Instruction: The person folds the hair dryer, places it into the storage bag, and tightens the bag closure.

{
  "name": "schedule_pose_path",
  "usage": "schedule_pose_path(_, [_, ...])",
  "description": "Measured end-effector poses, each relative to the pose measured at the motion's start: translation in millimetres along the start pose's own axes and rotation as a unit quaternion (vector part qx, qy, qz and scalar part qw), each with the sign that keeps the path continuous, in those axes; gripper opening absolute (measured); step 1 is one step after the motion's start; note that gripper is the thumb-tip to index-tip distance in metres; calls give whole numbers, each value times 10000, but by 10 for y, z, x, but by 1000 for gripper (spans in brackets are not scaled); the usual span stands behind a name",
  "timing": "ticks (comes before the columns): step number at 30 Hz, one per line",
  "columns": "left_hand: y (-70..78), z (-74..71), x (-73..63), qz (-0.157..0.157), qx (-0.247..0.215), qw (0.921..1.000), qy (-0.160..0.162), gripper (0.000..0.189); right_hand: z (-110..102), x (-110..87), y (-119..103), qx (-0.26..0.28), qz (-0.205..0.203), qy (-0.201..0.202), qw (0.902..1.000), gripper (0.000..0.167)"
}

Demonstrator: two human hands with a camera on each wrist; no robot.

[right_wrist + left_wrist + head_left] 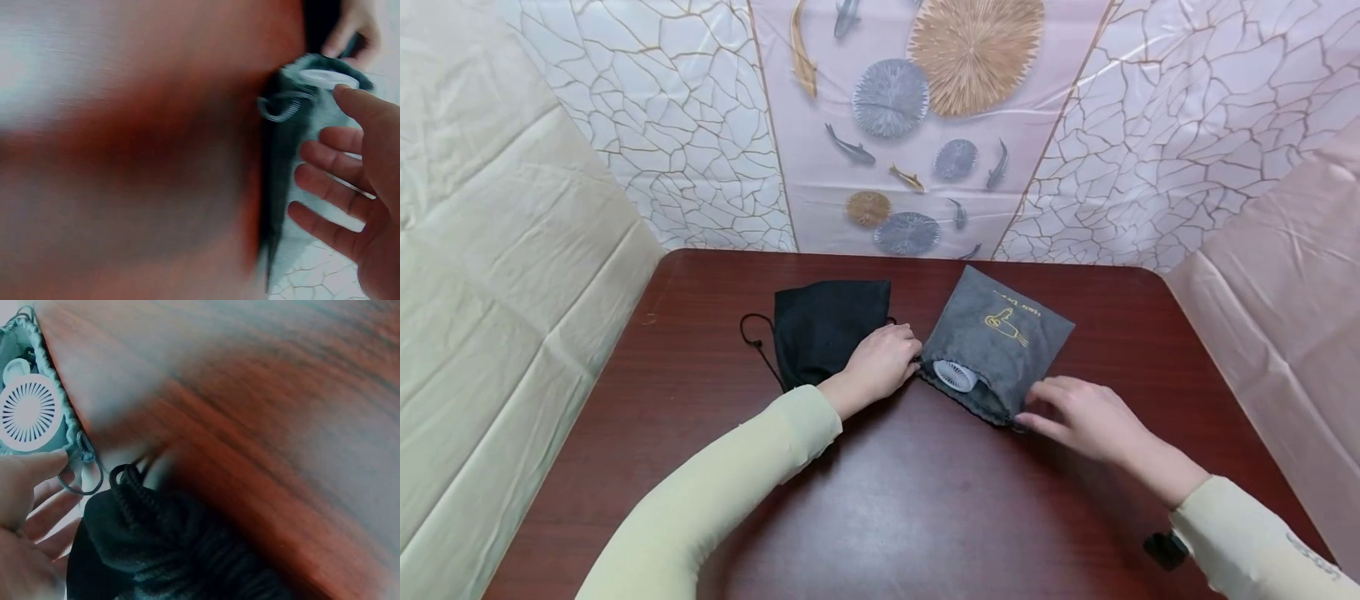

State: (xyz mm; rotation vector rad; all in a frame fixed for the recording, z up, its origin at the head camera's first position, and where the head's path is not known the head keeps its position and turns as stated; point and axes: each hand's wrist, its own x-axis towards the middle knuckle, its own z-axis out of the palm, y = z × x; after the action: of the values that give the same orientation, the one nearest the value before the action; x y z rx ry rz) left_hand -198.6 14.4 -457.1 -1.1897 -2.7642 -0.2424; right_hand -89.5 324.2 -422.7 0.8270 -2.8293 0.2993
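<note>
A grey drawstring bag (1011, 333) with yellow lettering and a hair-dryer drawing lies on the table, its gathered mouth toward me. Inside the mouth shows a white round vented end (955, 375), perhaps of a hair dryer; the rest of it is hidden. My left hand (883, 358) pinches the left corner of the mouth between thumb and fingers, close to a cord loop (87, 469). At the right corner is my right hand (1086, 417), its fingers (334, 159) spread and loosely bent beside the bag. A black drawstring bag (823, 329) lies under and beside my left wrist.
The brown wooden table (910, 517) extends toward me in front of both bags. A black cord (756, 329) loops out left of the black bag. Patterned sheets (700, 125) hang behind the table and along both sides.
</note>
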Motion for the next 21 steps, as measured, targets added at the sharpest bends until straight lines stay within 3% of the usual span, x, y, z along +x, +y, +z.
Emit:
schedule_pose_path(4, [-12, -29, -16, 87, -108, 9999, 40, 9, 141, -77, -17, -173, -169, -129, 9996, 24])
schedule_pose_path(10, [-23, -46, -37, 268, -320, 9990, 168, 9, 352, -42, 7, -464, -957, 477, 9932, 30])
schedule_pose_path(14, [-27, -68, -45, 343, -335, 9988, 113, 9, 461, -28, 39, -610, -1287, 628, 9878, 26])
schedule_pose_path(21, [-51, -147, -58, 383, -489, 9980, -102, 8, 399, -56, 100, -194, -1596, 712, 9844, 17])
